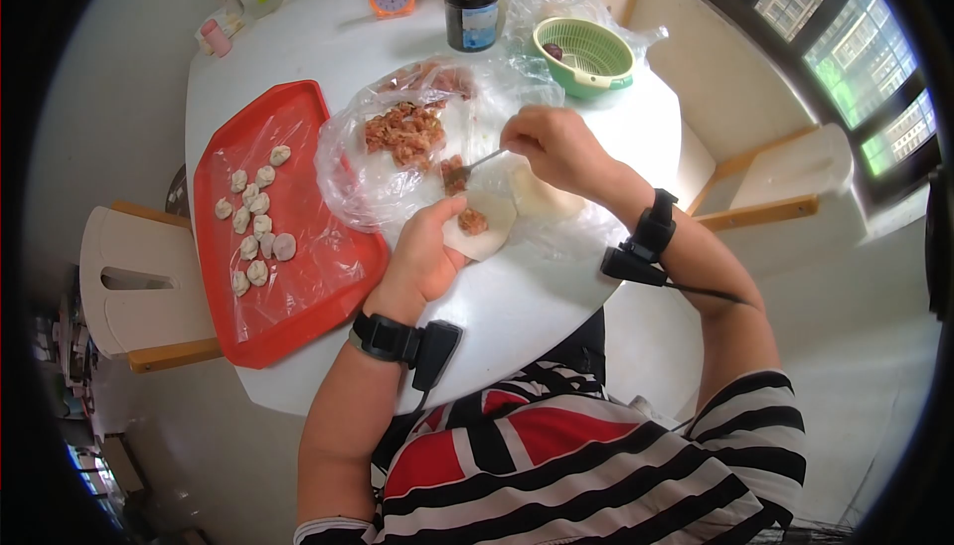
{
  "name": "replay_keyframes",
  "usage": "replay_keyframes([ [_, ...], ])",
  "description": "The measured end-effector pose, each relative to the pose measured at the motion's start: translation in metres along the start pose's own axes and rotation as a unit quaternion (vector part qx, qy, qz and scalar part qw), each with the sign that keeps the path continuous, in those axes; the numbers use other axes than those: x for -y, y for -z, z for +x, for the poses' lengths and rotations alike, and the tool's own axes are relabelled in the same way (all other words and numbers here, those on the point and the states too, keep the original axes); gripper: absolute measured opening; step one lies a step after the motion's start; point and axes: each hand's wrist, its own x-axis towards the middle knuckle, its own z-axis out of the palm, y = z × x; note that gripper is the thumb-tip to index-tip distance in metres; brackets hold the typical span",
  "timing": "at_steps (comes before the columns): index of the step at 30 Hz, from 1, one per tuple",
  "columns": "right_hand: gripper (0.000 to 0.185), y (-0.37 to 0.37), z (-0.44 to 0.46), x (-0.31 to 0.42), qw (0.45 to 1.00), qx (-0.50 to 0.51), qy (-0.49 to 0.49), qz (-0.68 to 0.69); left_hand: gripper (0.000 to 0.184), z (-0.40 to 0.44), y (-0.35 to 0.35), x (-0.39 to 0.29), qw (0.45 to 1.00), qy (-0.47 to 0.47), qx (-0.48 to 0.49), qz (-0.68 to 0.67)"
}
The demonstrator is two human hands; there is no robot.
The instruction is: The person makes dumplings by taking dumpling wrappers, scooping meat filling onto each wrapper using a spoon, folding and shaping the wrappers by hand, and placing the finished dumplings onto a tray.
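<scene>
One wrapper (499, 225) held flat in L grip (422, 257), prob. to steady filling (472, 221); R grip (556, 145), just beyond, pinches utensil (484, 162).

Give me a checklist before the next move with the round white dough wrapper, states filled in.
1. Left hand supports the round white dough wrapper: ok.
2. Small pinkish-brown mound of minced meat on the wrapper, inside its edge: ok.
3. Wrapper closed around the mound: not ok, lies open.
4. Right hand grips the thin grey metal utensil: ok.
5. Utensil tip free of meat: cannot tell, a clump shows right at it.
6. Red plastic tray has room beside the small white dumplings: ok.
</scene>
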Motion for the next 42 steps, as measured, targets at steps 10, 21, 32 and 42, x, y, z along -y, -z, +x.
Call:
replay_keyframes([
  [10,0.014,0.007,0.011,-0.018,0.888,0.148,-0.334,0.281,0.038,-0.001,-0.001,0.001,1.000,-0.019,-0.001,0.019],
  [21,0.015,0.024,0.008,-0.020,0.853,0.058,-0.361,0.371,0.039,-0.006,-0.005,-0.004,1.000,0.002,0.015,-0.009],
  [32,0.013,0.010,-0.002,0.004,0.997,0.049,-0.059,0.010,0.035,-0.008,-0.010,0.010,0.999,0.013,0.016,0.045],
  [42,0.015,0.007,0.005,-0.010,0.899,0.183,-0.307,0.252,0.037,0.000,-0.001,0.010,0.999,0.019,0.027,0.033],
])
